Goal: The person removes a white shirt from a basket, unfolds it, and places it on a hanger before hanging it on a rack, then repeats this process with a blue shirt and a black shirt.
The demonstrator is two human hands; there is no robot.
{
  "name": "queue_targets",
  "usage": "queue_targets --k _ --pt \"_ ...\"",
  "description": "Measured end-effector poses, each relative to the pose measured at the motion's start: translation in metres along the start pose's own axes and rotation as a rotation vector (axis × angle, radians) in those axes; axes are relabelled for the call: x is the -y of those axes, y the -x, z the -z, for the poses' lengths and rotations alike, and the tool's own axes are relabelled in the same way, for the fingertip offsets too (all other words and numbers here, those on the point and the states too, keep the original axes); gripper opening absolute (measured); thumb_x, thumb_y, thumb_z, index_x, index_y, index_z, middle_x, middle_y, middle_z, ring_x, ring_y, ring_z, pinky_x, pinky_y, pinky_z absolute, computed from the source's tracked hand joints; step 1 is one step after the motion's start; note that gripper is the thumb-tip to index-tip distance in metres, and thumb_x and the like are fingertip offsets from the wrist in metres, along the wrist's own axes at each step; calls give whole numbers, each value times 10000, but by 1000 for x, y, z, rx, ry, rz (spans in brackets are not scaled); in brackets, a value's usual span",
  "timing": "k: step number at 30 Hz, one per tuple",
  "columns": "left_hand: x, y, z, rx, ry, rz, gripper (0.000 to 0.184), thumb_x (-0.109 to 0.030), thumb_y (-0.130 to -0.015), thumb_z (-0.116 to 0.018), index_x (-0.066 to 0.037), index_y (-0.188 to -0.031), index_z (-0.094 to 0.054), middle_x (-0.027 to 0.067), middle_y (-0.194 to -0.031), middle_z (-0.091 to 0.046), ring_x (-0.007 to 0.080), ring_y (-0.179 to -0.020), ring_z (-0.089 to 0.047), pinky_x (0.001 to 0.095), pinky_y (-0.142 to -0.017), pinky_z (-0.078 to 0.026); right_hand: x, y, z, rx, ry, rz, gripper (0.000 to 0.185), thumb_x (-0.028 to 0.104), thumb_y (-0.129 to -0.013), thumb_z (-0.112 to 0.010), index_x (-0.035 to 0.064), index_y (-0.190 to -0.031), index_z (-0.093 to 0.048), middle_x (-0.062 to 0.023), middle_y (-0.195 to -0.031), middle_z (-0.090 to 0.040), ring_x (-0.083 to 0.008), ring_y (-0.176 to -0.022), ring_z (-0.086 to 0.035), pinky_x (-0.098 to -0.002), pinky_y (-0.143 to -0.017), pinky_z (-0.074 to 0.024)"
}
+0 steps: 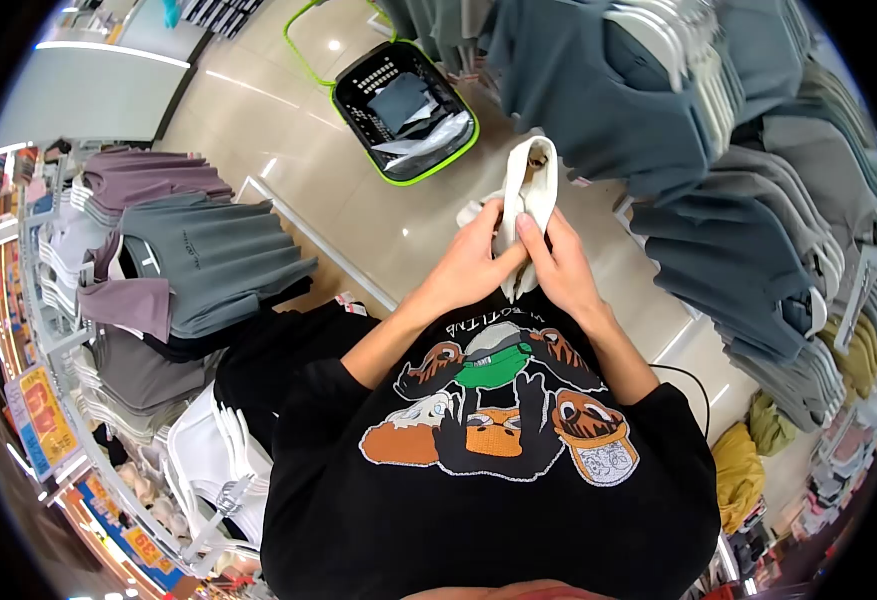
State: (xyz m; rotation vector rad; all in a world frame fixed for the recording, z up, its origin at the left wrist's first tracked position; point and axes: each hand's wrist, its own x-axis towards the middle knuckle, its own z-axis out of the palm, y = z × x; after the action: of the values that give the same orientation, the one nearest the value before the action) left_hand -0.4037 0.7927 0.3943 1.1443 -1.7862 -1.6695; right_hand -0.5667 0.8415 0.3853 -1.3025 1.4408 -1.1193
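A bunched white cloth item (536,178), perhaps a garment, is held up in front of my chest. Its upper end forms a loop, with a brownish spot or label inside. My left hand (470,262) is closed on its lower left side, thumb pointing inward. From the right, my right hand (561,265) grips the same cloth, its thumb pressed on the front. Both hands meet near the cloth's lower end, which hangs toward my black printed T-shirt (498,510). What exact kind of garment it is, I cannot tell.
A black shopping basket (405,108) with a green rim stands on the tiled floor (258,100) ahead, holding folded dark cloth and clear plastic. Racks of grey-green shirts (598,100) hang at right. More hanging shirts (223,265) and a yellow price sign (43,412) are at left.
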Motion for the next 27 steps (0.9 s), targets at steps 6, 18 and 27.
queue_targets --k 6,18,27 --pt "17 -25 88 -321 113 -1 322 -226 -1021 -632 19 -1230 -613 78 -955 -680 119 -849 -596 314 -745 -501 33 -83 -41 103 12 -44 313 211 -1084 -533 -33 -1249 -638 -163 -1005 -715 -203 -916 -669 -345 -848 -516" --pt "-15 -90 307 -613 -548 67 192 -169 -942 -702 -68 -1103 -723 86 -776 -686 261 -684 -672 351 -633 -516 54 -298 -80 -25 113 165 253 113 -1022 -601 22 -1248 -671 -79 -738 -624 -56 -674 -479 -263 -618 -431" --pt "-24 -161 411 -805 -988 -186 316 -103 -859 -743 -140 -1173 -737 33 -1042 -642 256 -926 -664 394 -674 -544 73 -397 -107 2 351 237 283 160 -979 -640 126 -1254 -700 -166 -726 -662 -346 -615 -659 -377 -591 -497"
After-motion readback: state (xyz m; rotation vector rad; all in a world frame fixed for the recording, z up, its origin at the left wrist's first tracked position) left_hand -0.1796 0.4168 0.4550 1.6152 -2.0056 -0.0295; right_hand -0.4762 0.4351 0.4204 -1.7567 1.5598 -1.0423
